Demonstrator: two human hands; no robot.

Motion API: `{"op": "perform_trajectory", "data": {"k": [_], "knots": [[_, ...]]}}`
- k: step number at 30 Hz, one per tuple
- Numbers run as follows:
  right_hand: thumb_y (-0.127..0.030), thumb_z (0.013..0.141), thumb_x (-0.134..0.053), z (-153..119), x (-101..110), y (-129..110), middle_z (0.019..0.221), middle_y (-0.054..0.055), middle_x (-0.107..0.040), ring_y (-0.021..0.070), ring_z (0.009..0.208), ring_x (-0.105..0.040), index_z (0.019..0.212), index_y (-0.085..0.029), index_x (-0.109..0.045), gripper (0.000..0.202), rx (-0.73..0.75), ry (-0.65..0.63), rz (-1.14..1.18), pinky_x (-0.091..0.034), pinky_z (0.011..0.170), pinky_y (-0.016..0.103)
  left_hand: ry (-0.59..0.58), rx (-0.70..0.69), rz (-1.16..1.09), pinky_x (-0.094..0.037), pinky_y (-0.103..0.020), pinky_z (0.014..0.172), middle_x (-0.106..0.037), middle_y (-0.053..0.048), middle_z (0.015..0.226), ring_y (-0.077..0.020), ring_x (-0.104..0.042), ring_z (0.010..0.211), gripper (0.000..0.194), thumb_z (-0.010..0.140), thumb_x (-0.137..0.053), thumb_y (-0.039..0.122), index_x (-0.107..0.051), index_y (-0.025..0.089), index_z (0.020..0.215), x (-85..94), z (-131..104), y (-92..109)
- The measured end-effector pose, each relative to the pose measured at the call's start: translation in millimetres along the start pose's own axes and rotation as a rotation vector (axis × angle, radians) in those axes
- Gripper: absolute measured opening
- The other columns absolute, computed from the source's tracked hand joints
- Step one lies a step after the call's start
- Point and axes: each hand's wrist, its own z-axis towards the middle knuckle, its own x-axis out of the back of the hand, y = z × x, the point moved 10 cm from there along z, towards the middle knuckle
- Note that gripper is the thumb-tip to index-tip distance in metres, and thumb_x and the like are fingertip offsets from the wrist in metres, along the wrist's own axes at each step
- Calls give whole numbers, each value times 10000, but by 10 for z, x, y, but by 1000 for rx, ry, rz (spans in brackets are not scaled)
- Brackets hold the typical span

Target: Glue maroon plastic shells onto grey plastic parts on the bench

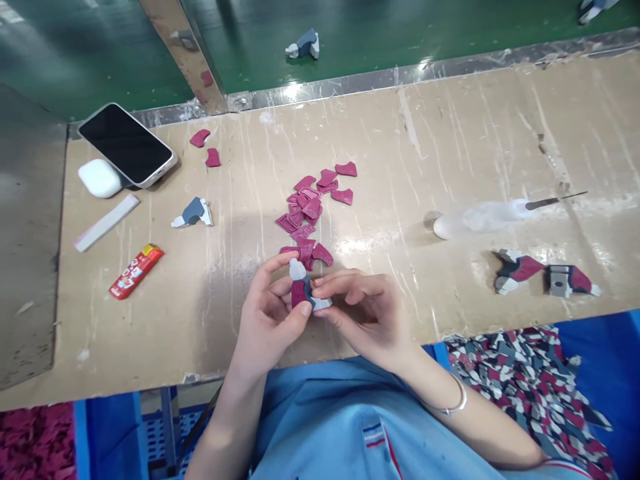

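Close to the table's front edge, both hands hold one small plastic part (299,291), which is grey and dark blue with a maroon panel on its side. My left hand (273,307) pinches it between thumb and fingers at the maroon side. The thumb and fingertips of my right hand (367,313) close on its light grey end. Just beyond my fingers lies a loose pile of maroon plastic pieces (305,207). Two similar parts with maroon panels (523,268) rest at the right. A grey and blue part without maroon (193,212) sits at the left.
A clear bottle with a needle tip (480,219) lies right of centre. On the left are a phone (127,143), a white case (99,178), a white strip (107,222) and a red packet (136,271). Below the table, bins hold maroon pieces (37,440) and mixed parts (530,393). A green surface (350,33) runs behind.
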Motion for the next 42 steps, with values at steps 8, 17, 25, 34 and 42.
{"op": "perform_trajectory", "data": {"k": [8, 17, 25, 34, 42], "knots": [[-281, 1033, -750, -30, 101, 241, 1407, 93, -747, 234, 1257, -752, 1392, -315, -678, 368, -360, -34, -8, -647, 1081, 396, 95, -68, 411, -636, -135, 867, -858, 45, 1064, -107, -853, 972, 388, 851, -827, 43, -710, 283, 1134, -94, -107, 118], [-486, 996, -818, -39, 152, 336, 1158, 60, -879, 245, 1083, -857, 1111, -282, -805, 235, -496, 27, 150, -721, 986, 390, 209, -109, 414, -659, -195, 975, -844, 8, 1097, -151, -852, 1091, 412, 856, -885, 113, -685, 276, 1178, -33, -179, 147], [-474, 985, -834, -71, 206, 301, 1107, 59, -895, 239, 989, -878, 1077, -274, -807, 221, -454, 110, 85, -743, 908, 352, 157, -106, 354, -663, -196, 945, -856, 17, 1121, -126, -854, 1061, 403, 904, -817, 47, -579, 280, 1131, -115, -186, 138], [-404, 987, -843, -69, 208, 259, 1128, 75, -892, 263, 1047, -874, 1092, -275, -804, 171, -392, 137, 123, -736, 947, 392, 249, -199, 285, -666, -256, 978, -850, -18, 1099, -164, -855, 1059, 256, 990, -818, 195, -628, 253, 1152, -104, -256, 104], [-633, 955, -805, -74, 168, 398, 1003, 75, -871, 247, 880, -846, 1012, -259, -791, 378, -536, 108, 175, -719, 801, 380, 131, 80, 238, -678, -311, 829, -860, -37, 979, -214, -854, 903, 395, 905, -905, 496, -612, 263, 1029, -89, -109, 29]]}}
